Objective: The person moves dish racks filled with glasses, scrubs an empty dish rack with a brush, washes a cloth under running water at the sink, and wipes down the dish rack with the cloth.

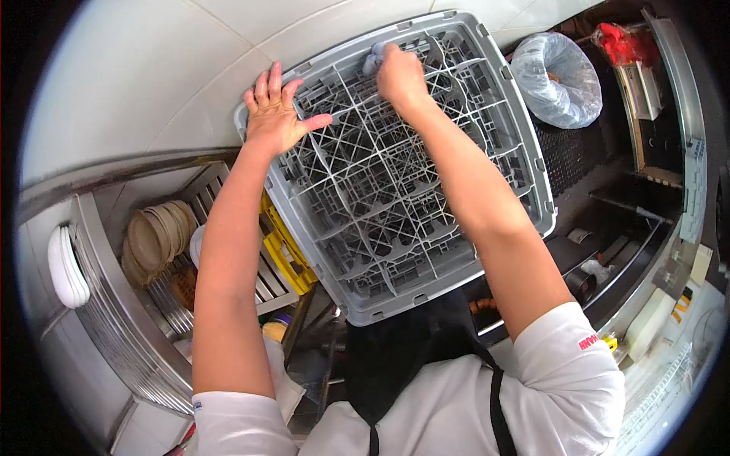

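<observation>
At far left, I observed stacked plates (156,234) beside slatted rack. Left grip (274,120) stood open, fingers spread, at upper-left rim of grey dish rack (411,296). Dish rack occupied center view, in front of torso. Right grip (403,76) was closed around crumpled grey cloth (374,59) at upper lattice. Clear plastic bag (549,83) sat right of dish rack.

Free air over grey rack's (414,298) mid grid, btwn left forearm (228,266) & right forearm (471,175); a hand could pass there from above. Grid bars block reach straight down, w/ only sm. gaps btwn. Far side: tiled wall (152,91) close behind rim, plus right hand (399,72) w/ cloth (374,59). Far left corner: left hand (277,118) splayed, in the way. Right: bagged bin (578,106) near rack. Left: yellow crate (280,260), then plates (144,239). Near: apron (403,349) blocks.
</observation>
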Available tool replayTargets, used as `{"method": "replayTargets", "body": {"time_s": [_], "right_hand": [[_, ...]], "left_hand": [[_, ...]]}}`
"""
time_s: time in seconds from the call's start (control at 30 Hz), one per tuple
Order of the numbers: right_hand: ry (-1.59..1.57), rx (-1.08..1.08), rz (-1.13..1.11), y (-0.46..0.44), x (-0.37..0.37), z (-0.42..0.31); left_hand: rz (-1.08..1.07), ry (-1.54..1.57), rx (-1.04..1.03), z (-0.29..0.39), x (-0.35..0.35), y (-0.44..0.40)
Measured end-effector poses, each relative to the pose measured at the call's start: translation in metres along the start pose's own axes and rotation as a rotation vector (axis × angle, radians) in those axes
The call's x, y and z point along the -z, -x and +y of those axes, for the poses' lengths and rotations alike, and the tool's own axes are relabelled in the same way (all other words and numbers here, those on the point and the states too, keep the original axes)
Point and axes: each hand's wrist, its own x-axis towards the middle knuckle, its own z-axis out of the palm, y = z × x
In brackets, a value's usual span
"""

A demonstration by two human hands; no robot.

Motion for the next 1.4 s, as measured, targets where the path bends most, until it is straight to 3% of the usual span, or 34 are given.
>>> {"method": "replayTargets", "body": {"time_s": [0.1,0.17,0.2,0.23,0.3,0.4,0.6,0.67,0.8,0.9,0.97,1.0,1.1,1.17,1.23,1.3,1.37,1.4], "right_hand": [[0.113,0.144,-0.094,0.030,0.044,-0.007],[0.271,0.344,-0.041,0.033,0.038,0.009],[0.361,0.366,-0.022,0.030,0.033,0.011],[0.510,0.309,-0.142,0.030,0.044,-0.006],[0.535,0.272,-0.132,0.000,0.012,0.003],[0.455,0.029,-0.382,-0.050,-0.007,-0.009],[0.298,0.035,-0.150,-0.015,0.009,-0.013],[0.248,0.131,-0.012,-0.001,0.011,-0.005],[0.142,0.292,-0.005,0.048,0.048,0.009],[-0.125,0.259,0.093,0.098,0.071,0.003],[-0.306,0.144,0.145,0.130,0.074,-0.003],[-0.332,-0.016,0.074,0.146,0.082,-0.006],[-0.562,-0.135,0.140,0.180,0.073,0.002],[-0.588,-0.092,0.033,0.199,0.080,-0.003],[-0.492,0.126,-0.158,0.203,0.081,0.003],[-0.263,0.419,-0.239,0.197,0.094,0.021],[-0.287,0.466,-0.359,0.184,0.120,0.039],[-0.196,0.480,-0.270,0.171,0.132,0.053]], "left_hand": [[-0.004,0.019,0.007,0.000,0.000,0.000],[-0.024,0.045,0.012,0.000,0.004,0.001],[-0.018,0.049,0.021,0.000,0.003,0.002],[-0.027,0.055,0.024,0.000,0.002,0.003],[-0.032,0.062,0.020,-0.001,0.005,0.002],[-0.023,0.060,0.042,-0.004,0.001,0.000],[-0.035,0.060,0.068,0.001,0.008,0.004],[-0.012,0.052,0.065,-0.002,0.005,0.003],[-0.029,0.077,0.064,0.000,0.001,0.002],[-0.031,0.094,0.102,0.004,0.017,0.009],[0.000,0.112,0.175,0.020,0.020,0.021],[0.073,0.148,0.238,0.034,0.020,0.027],[0.530,0.561,0.318,0.110,0.033,0.065],[0.374,1.634,0.262,0.164,0.037,0.093],[0.203,2.431,0.337,0.201,0.034,0.111],[0.209,2.469,0.380,0.200,0.018,0.106],[0.260,2.404,0.513,0.194,0.021,0.103],[0.302,2.230,0.623,0.185,0.028,0.099]]}}
